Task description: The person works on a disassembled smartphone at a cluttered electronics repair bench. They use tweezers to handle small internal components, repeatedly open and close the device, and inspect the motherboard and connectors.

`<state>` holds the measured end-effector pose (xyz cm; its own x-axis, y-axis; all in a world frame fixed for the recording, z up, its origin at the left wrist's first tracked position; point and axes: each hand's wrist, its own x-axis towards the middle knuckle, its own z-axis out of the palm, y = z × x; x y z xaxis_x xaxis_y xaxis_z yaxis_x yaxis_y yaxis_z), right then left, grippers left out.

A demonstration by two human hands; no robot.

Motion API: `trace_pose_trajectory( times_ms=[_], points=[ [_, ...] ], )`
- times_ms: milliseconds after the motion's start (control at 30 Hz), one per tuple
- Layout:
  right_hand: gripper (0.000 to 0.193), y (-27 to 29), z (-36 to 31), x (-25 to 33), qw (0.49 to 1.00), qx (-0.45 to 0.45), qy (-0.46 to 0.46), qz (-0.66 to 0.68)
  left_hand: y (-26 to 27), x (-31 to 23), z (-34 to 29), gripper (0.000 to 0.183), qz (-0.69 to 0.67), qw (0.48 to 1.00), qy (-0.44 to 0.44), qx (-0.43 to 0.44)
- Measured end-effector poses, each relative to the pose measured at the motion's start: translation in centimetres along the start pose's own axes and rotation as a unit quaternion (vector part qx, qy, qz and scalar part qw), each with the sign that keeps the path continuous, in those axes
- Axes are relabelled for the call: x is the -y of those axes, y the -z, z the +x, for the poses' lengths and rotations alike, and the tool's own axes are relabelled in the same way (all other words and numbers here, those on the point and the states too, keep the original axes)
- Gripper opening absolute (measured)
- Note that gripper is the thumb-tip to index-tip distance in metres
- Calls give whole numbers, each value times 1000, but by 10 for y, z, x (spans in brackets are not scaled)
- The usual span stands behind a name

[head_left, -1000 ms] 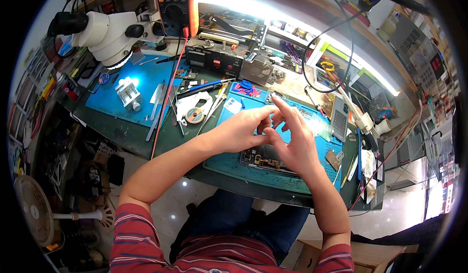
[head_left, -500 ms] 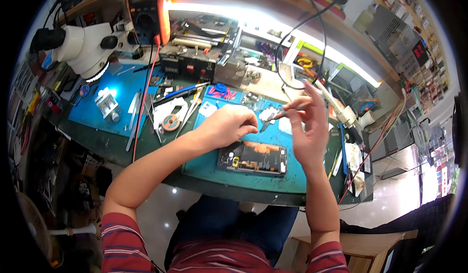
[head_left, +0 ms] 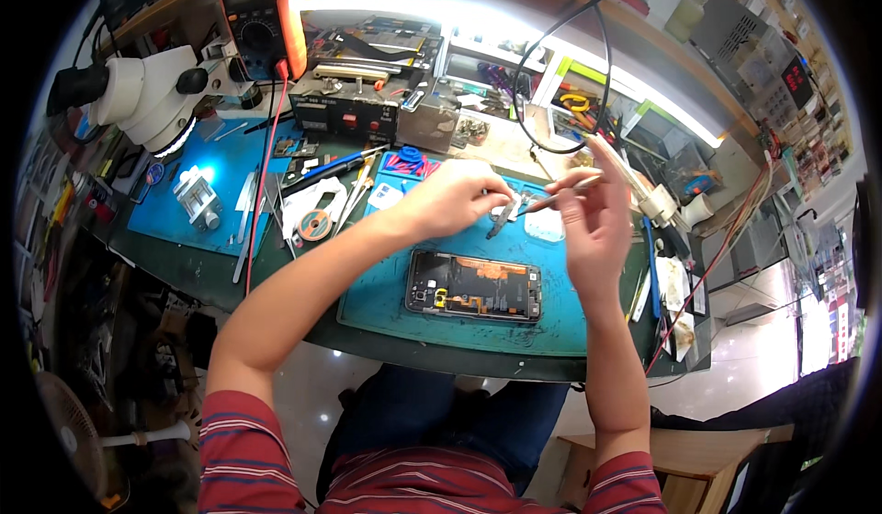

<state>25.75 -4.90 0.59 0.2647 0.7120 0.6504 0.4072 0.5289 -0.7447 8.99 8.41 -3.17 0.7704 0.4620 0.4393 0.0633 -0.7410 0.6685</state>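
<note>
Gripping slim pointed tool (head_left: 540, 205) in right hand (head_left: 597, 227); cannot tell grip of curled left hand (head_left: 459, 200) beside small grey part (head_left: 501, 222). Guide tip lightly, clear of opened phone (head_left: 473, 289) on blue mat (head_left: 390, 323)

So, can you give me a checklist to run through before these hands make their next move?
1. Opened phone flat on the blue mat: ok.
2. Right hand gripping the thin tool: ok, between its fingers.
3. Tool apart from the phone: ok, beyond its far edge.
4. Left hand gripping the small grey strip: cannot tell, contact unclear.
5. Red lead apart from the phone: ok, off to the left.
6. Area left of the mat tidy: not ok, a spool lies amid clutter.
</note>
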Motion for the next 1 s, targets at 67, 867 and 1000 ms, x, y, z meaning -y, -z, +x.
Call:
trace_pose_trajectory(
  times_ms=[67,867,1000],
  points=[
    [61,-13,-12,0,995,95,-20,10,21,-10,-18,19,-26,998,53,22],
    [51,-54,-17,9,957,247,73,-132,51,-7,-93,16,-37,996,22,81],
    [48,-59,-13,20,950,221,131,-179,54,-19,-88,29,-73,994,59,58]
  ],
)
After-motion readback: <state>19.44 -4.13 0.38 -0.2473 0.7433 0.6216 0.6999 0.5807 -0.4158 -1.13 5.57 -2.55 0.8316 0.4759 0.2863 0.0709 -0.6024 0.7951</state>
